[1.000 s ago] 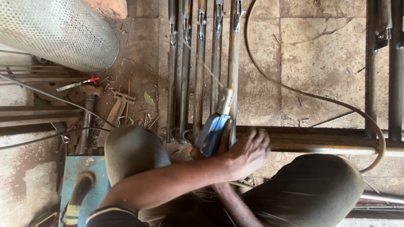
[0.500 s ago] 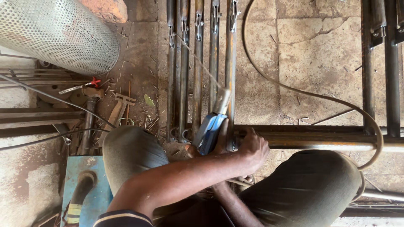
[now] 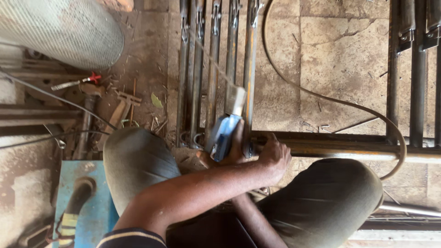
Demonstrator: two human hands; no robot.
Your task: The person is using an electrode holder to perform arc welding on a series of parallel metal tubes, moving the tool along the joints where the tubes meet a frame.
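Note:
I squat over a metal frame of several rusty upright bars (image 3: 213, 69) joined to a horizontal bar (image 3: 349, 147). A blue hand-held power tool (image 3: 225, 131) points at the frame between my knees. My right hand (image 3: 234, 149) is wrapped around its body from underneath. My left arm crosses over the right, and my left hand (image 3: 274, 156) is closed at the tool's side, right against the horizontal bar. Exactly what the left fingers grip is partly hidden. A grey cable (image 3: 330, 98) loops across the stone floor to the right.
A perforated metal cylinder (image 3: 59, 32) lies top left. A hammer (image 3: 87, 117), a red-handled tool (image 3: 76, 82) and wood scraps litter the floor on the left. A blue box (image 3: 98, 206) with a dark hose sits lower left. More metal bars (image 3: 415, 69) stand at the right.
My left hand, held with fingers spread over the bar, has come down and closed beside the tool. The view has shifted slightly.

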